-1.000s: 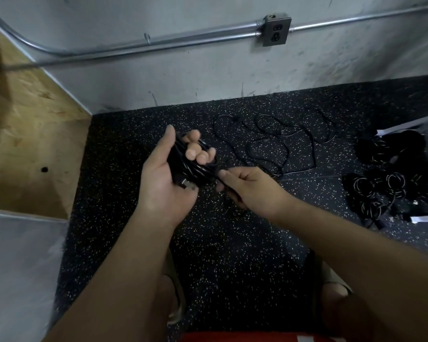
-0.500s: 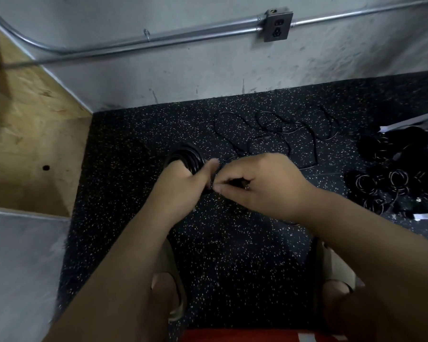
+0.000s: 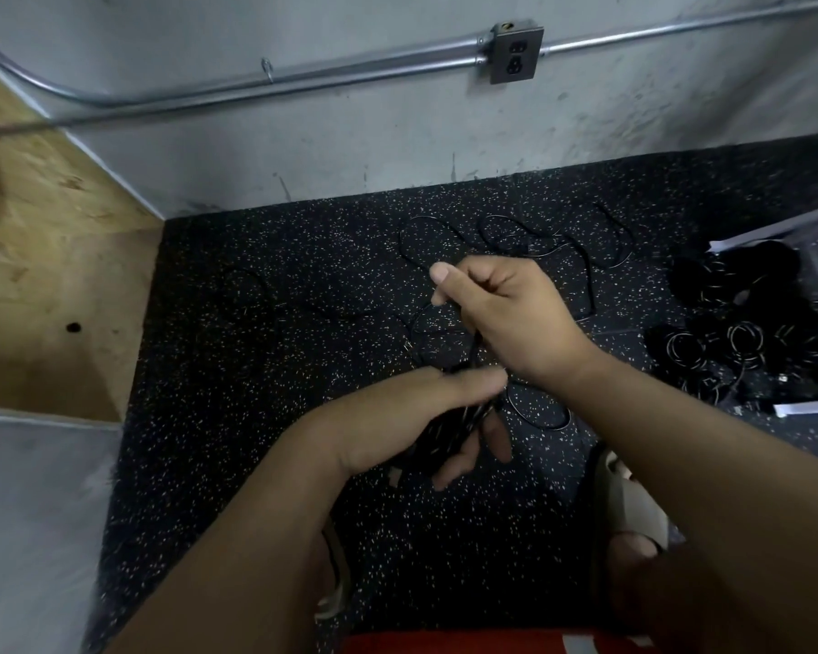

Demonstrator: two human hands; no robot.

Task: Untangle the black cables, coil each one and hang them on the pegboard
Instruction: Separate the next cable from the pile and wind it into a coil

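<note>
While the left hand [image 3: 397, 417] grips the part-wound coil [image 3: 449, 439] low in the view, fingers curled under the bundle and thumb laid over its top, the right hand [image 3: 506, 318] sits just beyond it, farther from the body. Its thumb and bent forefinger pinch one strand of the loose cable [image 3: 530, 240], and its other fingers are tucked in.

The strand runs from the coil up through the pinch, roughly away from the body, then out into loops sprawled on the speckled floor [image 3: 256, 370] toward the wall. The free length lies past the right hand, its long axis running front-to-back. That hand is the nearer one and is probably the one to feed the next turn onto the coil.

The floor loops cross one another — a likely snag when they are drawn in.

Around:
- A heap of coiled cables [image 3: 737, 342] lies to the right, well apart.
- A wall outlet [image 3: 515, 51] sits on its conduit above.
- A plywood panel [image 3: 43, 276] stands at the left.
- A sandalled foot [image 3: 629, 498] shows beside the right forearm.
- The pegboard — cannot pick it out for certain.
</note>
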